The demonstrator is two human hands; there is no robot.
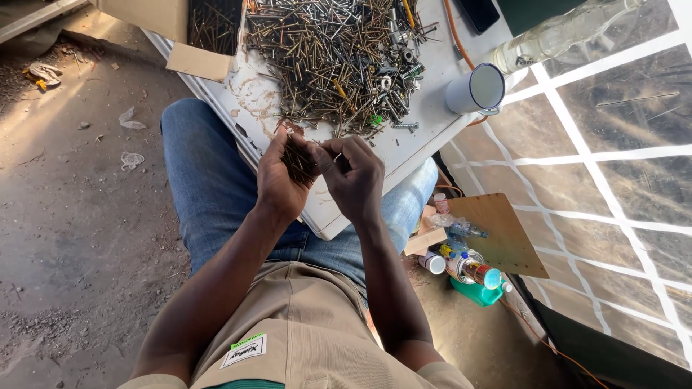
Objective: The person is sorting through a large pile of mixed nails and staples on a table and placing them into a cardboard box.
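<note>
Left hand point(280, 176) gripping a bundle of nails point(298, 161), right hand point(355, 175) pinching one, sorting beside the heap of nails & screws point(339, 61) on white surface point(404, 148)

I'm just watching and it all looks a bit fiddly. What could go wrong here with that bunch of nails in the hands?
The left hand grips a bunch of nails over the lap; some could slip and drop to the ground. The right hand pinches a single nail, so a sharp tip might prick a finger. The cup sits right at the edge of the white board and a nudge might tip it off.
</note>
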